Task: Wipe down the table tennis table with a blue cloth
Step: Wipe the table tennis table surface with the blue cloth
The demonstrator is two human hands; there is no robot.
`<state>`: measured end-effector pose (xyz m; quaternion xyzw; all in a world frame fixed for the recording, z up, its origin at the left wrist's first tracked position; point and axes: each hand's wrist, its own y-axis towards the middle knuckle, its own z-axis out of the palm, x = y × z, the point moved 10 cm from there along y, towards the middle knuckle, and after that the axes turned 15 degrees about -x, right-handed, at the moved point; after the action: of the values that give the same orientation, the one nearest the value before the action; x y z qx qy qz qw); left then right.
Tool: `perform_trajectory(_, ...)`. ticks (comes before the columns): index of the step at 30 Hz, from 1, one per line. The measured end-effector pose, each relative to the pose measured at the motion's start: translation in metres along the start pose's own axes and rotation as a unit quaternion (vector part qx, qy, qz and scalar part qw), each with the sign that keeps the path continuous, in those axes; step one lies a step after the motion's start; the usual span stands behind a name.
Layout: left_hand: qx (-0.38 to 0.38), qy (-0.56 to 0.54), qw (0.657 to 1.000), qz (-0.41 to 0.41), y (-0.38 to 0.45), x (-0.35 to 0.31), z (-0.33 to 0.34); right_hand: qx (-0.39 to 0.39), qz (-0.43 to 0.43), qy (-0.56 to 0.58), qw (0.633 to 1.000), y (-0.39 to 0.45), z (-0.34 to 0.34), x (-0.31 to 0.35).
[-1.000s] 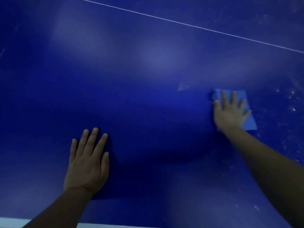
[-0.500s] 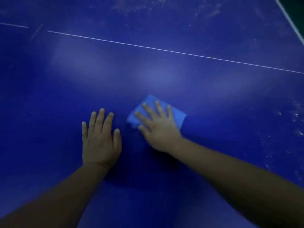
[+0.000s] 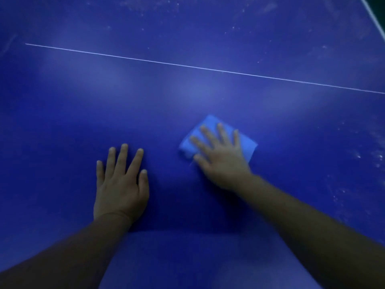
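There is 1 view, from a camera worn on the person's head, looking forward and steeply down at the table tennis table, near enough that its blue top fills almost the whole picture. Both forearms enter from 7 and 5 o'clock. A white line crosses toward 12 o'clock; the table's edge shows at 1 o'clock.

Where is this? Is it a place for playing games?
Probably a games room, though only the table shows. The dark blue table tennis table has a thin white line across it and a white edge stripe. The right hand presses a blue cloth on it.
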<state>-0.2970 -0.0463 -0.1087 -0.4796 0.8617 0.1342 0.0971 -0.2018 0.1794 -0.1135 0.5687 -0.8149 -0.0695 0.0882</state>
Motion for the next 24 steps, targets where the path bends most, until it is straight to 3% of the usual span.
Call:
perform_trajectory(2,0.003,0.006,1.0,0.002,0.0,0.0,0.001,0.007,0.169,-0.06,0.984,0.015,-0.008,-0.1)
perform_trajectory(4,0.001,0.009,1.0,0.003,0.001,0.001,0.003,0.035,0.341,-0.071,0.937,-0.003,-0.016,-0.187)
perform_trajectory(6,-0.005,0.016,1.0,0.006,0.002,0.001,0.004,0.025,0.384,-0.058,0.921,-0.014,-0.022,-0.196)
perform_trajectory(8,-0.015,0.022,1.0,0.011,0.003,0.001,0.003,0.002,0.326,-0.07,0.943,-0.002,-0.013,-0.141)
perform_trajectory(11,-0.031,0.027,0.999,0.019,0.005,0.002,0.002,-0.043,0.149,-0.035,0.987,0.049,0.004,-0.009)
perform_trajectory(13,-0.038,0.028,0.999,0.022,0.007,0.001,0.002,-0.038,0.045,0.012,0.998,0.085,0.019,0.072)
perform_trajectory(16,-0.046,0.034,0.998,0.018,0.007,0.0,0.002,-0.014,-0.02,0.059,0.998,0.139,0.03,0.102)
perform_trajectory(18,-0.036,0.036,0.998,0.022,0.007,0.0,0.003,0.003,0.036,-0.002,0.999,0.165,0.036,0.026)
perform_trajectory(20,-0.024,0.04,0.999,0.018,0.006,0.001,0.003,0.003,0.17,-0.077,0.982,0.162,0.026,-0.099)
perform_trajectory(22,-0.022,0.043,0.999,0.016,0.005,-0.001,0.004,0.004,0.341,-0.094,0.935,0.123,0.004,-0.219)
perform_trajectory(24,-0.019,0.041,0.999,0.016,0.006,-0.001,0.003,0.015,0.478,-0.076,0.875,0.079,-0.014,-0.278)
